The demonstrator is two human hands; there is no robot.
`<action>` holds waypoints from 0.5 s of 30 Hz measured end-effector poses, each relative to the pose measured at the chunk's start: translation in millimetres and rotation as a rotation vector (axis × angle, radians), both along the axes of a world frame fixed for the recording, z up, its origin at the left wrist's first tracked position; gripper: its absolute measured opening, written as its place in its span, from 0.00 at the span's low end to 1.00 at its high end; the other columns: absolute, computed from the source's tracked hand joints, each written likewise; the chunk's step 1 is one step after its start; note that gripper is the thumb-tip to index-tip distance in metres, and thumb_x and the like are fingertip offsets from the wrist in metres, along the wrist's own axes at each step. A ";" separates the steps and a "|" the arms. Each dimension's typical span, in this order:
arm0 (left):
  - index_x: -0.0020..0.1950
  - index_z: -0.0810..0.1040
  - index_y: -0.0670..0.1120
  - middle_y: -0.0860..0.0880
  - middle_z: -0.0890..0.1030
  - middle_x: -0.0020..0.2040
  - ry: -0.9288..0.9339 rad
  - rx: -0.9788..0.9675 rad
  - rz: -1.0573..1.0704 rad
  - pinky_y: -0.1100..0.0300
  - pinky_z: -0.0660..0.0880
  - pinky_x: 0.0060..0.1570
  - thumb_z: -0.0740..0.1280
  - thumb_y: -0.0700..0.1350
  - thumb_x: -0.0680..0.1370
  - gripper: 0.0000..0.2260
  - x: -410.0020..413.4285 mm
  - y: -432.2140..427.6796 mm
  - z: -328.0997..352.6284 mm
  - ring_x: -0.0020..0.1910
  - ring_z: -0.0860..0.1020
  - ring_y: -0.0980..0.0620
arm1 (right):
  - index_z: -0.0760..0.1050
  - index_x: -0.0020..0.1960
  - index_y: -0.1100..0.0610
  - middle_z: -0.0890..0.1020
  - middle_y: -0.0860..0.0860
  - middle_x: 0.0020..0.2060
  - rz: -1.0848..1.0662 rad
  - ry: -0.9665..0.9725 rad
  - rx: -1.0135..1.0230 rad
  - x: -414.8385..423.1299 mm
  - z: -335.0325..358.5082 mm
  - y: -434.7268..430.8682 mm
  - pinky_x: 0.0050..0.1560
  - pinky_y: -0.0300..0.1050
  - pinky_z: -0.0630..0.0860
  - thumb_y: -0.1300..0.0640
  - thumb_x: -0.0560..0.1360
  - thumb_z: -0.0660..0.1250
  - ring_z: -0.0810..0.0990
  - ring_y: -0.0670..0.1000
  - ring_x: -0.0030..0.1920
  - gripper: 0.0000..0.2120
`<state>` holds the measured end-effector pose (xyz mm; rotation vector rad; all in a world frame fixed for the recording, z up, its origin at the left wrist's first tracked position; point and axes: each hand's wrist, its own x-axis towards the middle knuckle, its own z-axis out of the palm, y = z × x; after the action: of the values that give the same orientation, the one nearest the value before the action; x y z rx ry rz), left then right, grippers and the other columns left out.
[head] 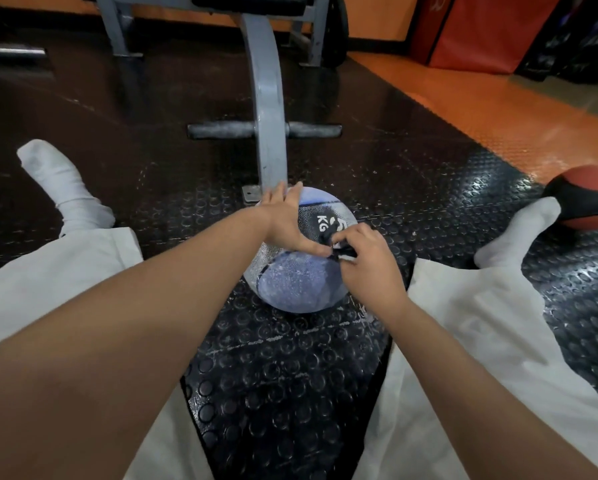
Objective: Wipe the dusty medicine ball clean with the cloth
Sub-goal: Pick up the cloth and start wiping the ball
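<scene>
Right hand [366, 252]: pinching the bunched dark cloth [342, 252] at the ball's 3 o'clock side.
Left hand [283, 216]: lying spread across its top, toward 11 o'clock.
Medicine ball [297, 284]: sitting on the studded mat [290, 375] between the legs; probably heavy, firm and dust-slick, so best braced from above.

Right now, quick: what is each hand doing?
Left hand: open, flat on the ball.
Right hand: closed, gripping the cloth against the ball.

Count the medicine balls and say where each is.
2. The dusty blue ball sits between the legs; the red-and-black ball lies at the frame's right edge, beside a foot. Others may be hidden.
</scene>
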<state>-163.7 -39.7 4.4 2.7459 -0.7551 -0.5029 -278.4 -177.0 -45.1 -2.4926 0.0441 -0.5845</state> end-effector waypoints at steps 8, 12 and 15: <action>0.79 0.35 0.49 0.47 0.38 0.80 -0.051 -0.023 -0.026 0.42 0.47 0.76 0.78 0.65 0.60 0.65 -13.1 -0.8 -13.6 0.78 0.37 0.45 | 0.76 0.59 0.63 0.76 0.59 0.55 -0.133 0.067 -0.167 43.8 34.0 -4.1 0.55 0.54 0.70 0.68 0.74 0.58 0.72 0.60 0.56 0.16; 0.79 0.35 0.51 0.49 0.38 0.79 -0.075 -0.062 -0.021 0.40 0.48 0.76 0.78 0.65 0.59 0.65 -17.0 4.6 -20.4 0.78 0.37 0.46 | 0.77 0.59 0.59 0.76 0.56 0.55 -0.063 0.040 -0.360 45.1 38.0 16.5 0.50 0.53 0.67 0.67 0.74 0.60 0.71 0.61 0.55 0.16; 0.79 0.36 0.50 0.50 0.38 0.79 -0.061 -0.108 -0.036 0.43 0.46 0.76 0.78 0.64 0.60 0.64 -18.3 13.5 -21.9 0.78 0.37 0.48 | 0.78 0.58 0.56 0.77 0.53 0.55 0.048 -0.001 -0.396 30.8 30.8 26.7 0.47 0.47 0.61 0.67 0.73 0.61 0.71 0.59 0.54 0.17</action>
<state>-182.0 -26.2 -17.5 2.6624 -0.8231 -0.3761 -247.5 -150.3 -14.3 -2.8659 -0.1451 -0.6238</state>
